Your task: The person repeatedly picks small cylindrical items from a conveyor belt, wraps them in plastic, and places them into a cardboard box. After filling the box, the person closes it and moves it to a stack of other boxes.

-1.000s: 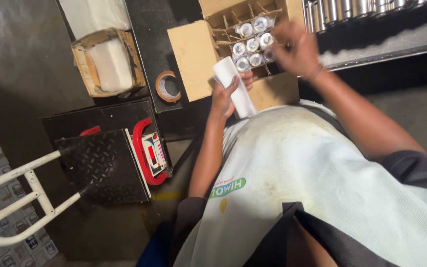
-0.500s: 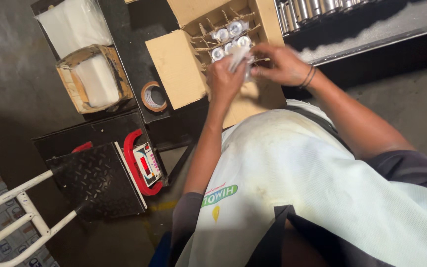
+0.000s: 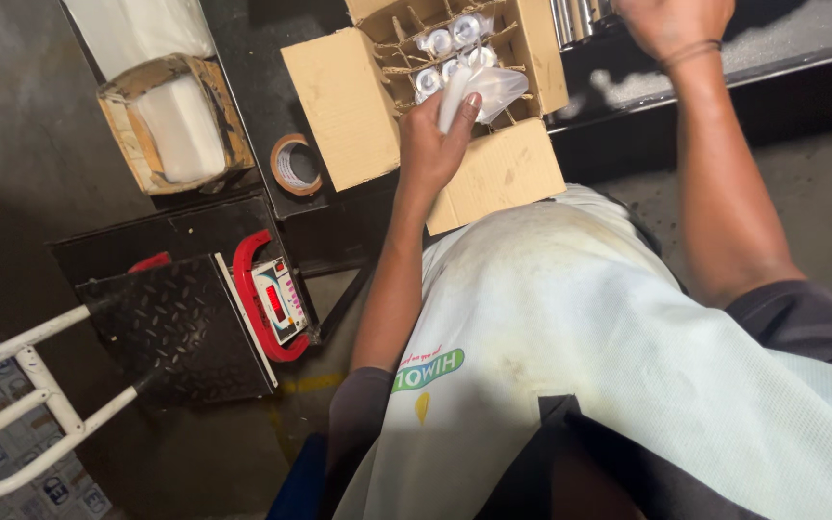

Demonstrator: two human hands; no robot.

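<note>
Inside, five wrapped cylinders (image 3: 447,56) fill one carton (image 3: 532,58).

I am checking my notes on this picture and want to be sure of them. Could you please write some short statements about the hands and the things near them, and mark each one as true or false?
1. The left hand holds a white item in clear wrap over the open cardboard box. True.
2. The right hand grips the roll of tape. False: the tape lies alone beside the box; the right hand is raised at the top edge, away from it.
3. The box has cardboard dividers with wrapped items already in some cells. True.
4. The platform scale stands inside the box. False: it stands on the floor, lower left.
</note>
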